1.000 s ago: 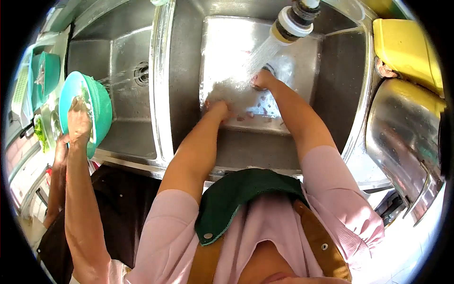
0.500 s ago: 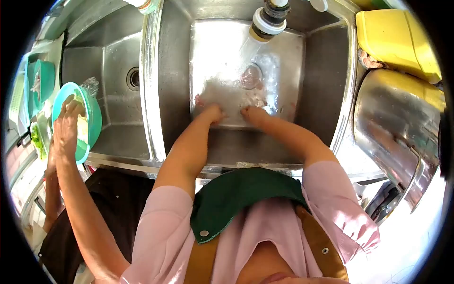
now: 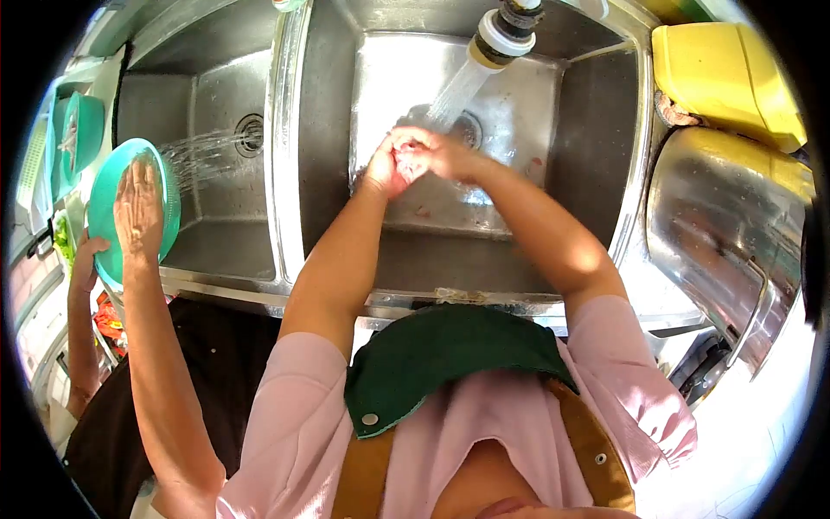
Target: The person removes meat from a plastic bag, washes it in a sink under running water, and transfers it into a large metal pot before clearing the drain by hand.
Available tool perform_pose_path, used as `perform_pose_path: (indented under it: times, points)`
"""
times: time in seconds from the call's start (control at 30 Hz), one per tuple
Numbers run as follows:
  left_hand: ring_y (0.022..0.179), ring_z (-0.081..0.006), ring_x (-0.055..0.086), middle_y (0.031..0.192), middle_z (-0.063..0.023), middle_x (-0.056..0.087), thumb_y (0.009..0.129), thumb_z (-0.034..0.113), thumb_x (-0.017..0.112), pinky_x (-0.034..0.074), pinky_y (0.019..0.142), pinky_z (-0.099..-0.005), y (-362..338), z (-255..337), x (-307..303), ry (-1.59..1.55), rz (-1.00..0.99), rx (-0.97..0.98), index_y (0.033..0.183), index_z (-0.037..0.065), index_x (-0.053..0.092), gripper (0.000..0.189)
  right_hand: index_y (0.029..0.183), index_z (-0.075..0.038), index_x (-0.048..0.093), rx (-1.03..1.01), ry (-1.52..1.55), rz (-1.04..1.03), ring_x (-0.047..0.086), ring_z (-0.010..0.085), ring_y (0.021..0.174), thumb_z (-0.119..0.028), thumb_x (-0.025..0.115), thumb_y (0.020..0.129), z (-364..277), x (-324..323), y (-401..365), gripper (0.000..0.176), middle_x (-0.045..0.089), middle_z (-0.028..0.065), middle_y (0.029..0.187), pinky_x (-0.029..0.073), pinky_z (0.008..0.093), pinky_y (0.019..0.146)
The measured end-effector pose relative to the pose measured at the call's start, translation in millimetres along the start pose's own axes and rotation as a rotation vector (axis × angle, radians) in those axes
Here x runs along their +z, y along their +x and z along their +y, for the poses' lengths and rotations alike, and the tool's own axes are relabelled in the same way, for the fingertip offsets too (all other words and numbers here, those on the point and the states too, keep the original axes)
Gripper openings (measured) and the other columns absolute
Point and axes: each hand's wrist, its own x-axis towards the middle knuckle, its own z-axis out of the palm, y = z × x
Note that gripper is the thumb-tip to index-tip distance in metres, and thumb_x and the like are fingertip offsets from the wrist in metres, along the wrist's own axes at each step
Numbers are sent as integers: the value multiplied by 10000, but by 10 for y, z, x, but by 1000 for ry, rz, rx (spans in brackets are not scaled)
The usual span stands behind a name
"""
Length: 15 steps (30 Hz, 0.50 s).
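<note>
My left hand (image 3: 388, 171) and my right hand (image 3: 439, 154) are together over the right sink basin (image 3: 415, 277), just below the running water. Between them is a small pinkish, wet lump (image 3: 410, 163); its kind is hard to make out, as my fingers cover most of it. Both hands are closed around it. From the black and white faucet (image 3: 504, 39), a stream of water (image 3: 458, 91) falls beside my right hand toward the drain (image 3: 468, 130). Small reddish bits (image 3: 423, 211) lie on the sink floor.
At left, another person's hand (image 3: 138, 203) lies flat across a tilted green colander (image 3: 108, 195); water runs from it into the left sink (image 3: 229, 229). A metal divider (image 3: 285, 147) separates the sinks. A yellow container (image 3: 718, 78) and a large steel vessel (image 3: 709, 203) stand at right.
My hands have risen from the sink floor and come together around the pinkish lump, near the stream. The other person's colander has tilted, and water now pours from it.
</note>
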Motion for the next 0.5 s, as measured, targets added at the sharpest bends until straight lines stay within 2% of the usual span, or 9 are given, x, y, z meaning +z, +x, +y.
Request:
perform_pose_path:
  times: [0.03,0.1,0.17,0.2,0.27,0.37,0.4,0.47,0.5]
  points:
    - [731,-174,563,828,-90,576,824,276,400,483,656,-307,0,71,93,0,1,2,860,52,536,265,991,-52,532,-1,1,-2,540,142,710,-174,501,811,-163,-102,66,219,577,34,778,446,281,645]
    - [728,-167,563,813,-61,582,808,234,460,479,619,-274,-29,181,250,49,152,142,828,68,540,185,990,-66,550,310,-110,52,573,191,755,-156,508,781,-328,-462,168,232,601,63,819,461,310,644]
    - [704,-152,553,812,-46,576,782,166,530,470,573,-242,-53,317,299,-63,157,206,825,83,531,94,962,-31,561,379,-729,65,566,192,833,-114,505,742,29,-884,366,241,593,98,898,458,335,698]
    - [693,-148,546,809,-47,571,776,155,544,467,559,-239,-71,382,325,-105,161,228,825,90,528,84,962,-31,561,379,-728,65,566,192,833,-114,505,742,219,-913,321,241,593,98,898,458,335,698]
    - [658,-118,508,762,-21,548,790,176,542,438,513,-210,-110,503,402,-94,82,303,824,124,531,63,969,-89,595,435,-1190,-18,569,248,884,-168,594,665,580,-903,268,314,590,131,952,464,329,728]
    - [659,-111,502,731,-17,526,790,158,543,431,507,-205,-147,630,493,-109,-19,446,813,121,534,45,956,-85,601,451,-1296,-129,539,242,956,-124,653,596,924,-787,326,366,566,152,998,448,334,780]
    - [650,-117,505,721,-24,534,778,136,549,431,503,-216,-150,659,501,-122,31,482,796,117,535,29,956,-85,601,455,-1289,-135,539,242,956,-124,653,596,1200,-789,402,366,566,152,998,448,334,780]
    - [630,-127,509,705,-36,542,760,104,553,429,503,-229,-159,685,582,-99,148,526,781,109,533,30,966,-87,603,581,-1508,-233,508,242,1008,-111,668,578,1769,-821,580,394,536,153,1061,431,348,810]
    - [630,-127,509,705,-36,542,760,104,553,429,503,-229,-160,682,572,-98,155,519,781,109,533,30,966,-87,603,586,-1499,-236,508,242,1008,-111,668,578,1692,-759,555,394,536,153,1061,431,348,810]
